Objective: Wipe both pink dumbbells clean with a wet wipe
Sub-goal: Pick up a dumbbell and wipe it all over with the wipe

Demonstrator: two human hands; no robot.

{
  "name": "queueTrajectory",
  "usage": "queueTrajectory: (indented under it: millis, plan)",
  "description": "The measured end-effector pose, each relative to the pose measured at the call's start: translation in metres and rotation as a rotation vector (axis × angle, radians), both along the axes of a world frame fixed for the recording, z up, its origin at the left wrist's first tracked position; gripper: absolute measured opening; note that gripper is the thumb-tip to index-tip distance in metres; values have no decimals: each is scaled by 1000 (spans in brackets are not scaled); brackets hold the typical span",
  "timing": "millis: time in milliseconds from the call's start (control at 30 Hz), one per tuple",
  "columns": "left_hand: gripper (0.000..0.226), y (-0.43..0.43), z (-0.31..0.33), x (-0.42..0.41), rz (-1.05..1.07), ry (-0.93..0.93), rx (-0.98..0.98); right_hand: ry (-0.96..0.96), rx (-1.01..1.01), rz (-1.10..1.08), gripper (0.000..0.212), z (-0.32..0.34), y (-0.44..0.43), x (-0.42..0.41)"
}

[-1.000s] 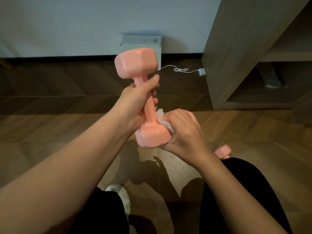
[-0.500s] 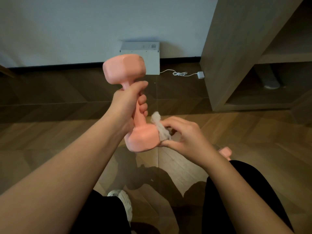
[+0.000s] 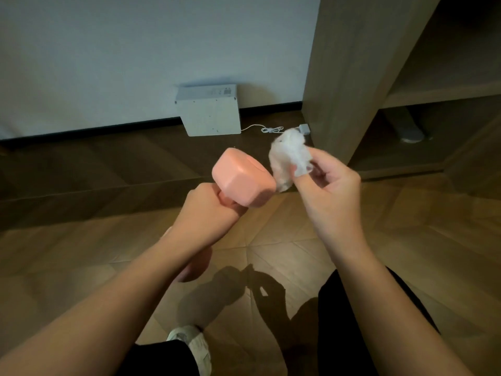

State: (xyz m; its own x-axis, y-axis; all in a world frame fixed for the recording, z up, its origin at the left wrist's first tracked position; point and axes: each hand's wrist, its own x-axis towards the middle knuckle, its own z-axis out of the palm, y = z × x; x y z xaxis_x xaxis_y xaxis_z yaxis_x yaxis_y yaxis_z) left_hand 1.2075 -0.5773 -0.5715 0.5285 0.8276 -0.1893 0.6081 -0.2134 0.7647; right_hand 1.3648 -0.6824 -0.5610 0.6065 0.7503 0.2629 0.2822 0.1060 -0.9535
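Observation:
My left hand (image 3: 208, 213) grips the handle of a pink dumbbell (image 3: 242, 181), whose upper head tilts toward me and to the right. Its lower head shows only as a pink edge below my left wrist. My right hand (image 3: 328, 191) pinches a crumpled white wet wipe (image 3: 288, 158) between thumb and fingers, and the wipe's lower edge touches the right side of the upper dumbbell head. The second pink dumbbell is hidden in this view.
A white box (image 3: 210, 111) stands against the wall with a white cable (image 3: 268, 129) running right. A wooden shelf unit (image 3: 352, 77) rises at the right. Below lie the wood floor (image 3: 284, 248), my dark-trousered legs and a white shoe (image 3: 193, 346).
My left hand tipped the dumbbell so its upper head swung right and toward me. My right hand lifted the wipe from the lower head up to the upper head. The second dumbbell went out of sight.

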Motion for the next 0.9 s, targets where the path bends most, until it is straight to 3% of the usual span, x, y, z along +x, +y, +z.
queueTrajectory:
  millis: [133, 300, 433, 567, 700, 900]
  plan:
    - [21, 0, 1, 0, 36, 64, 60, -26, -24, 314, 34, 0, -8, -16]
    - [25, -5, 5, 0, -61, 145, 167, 75, -87, 411, 42, -1, -5, -14]
    - [27, -11, 10, 3, -121, 241, 262, 121, -141, 423, 46, -4, -1, -8]
    - [30, -13, 17, 6, -135, 316, 346, 118, -106, 413, 34, -7, 1, -10]
    - [34, -13, 16, 8, -141, 428, 431, 91, -62, 406, 36, -10, 0, -12]
    - [21, 0, 8, 11, -132, 362, 242, -128, 110, 371, 37, -13, 2, -17]
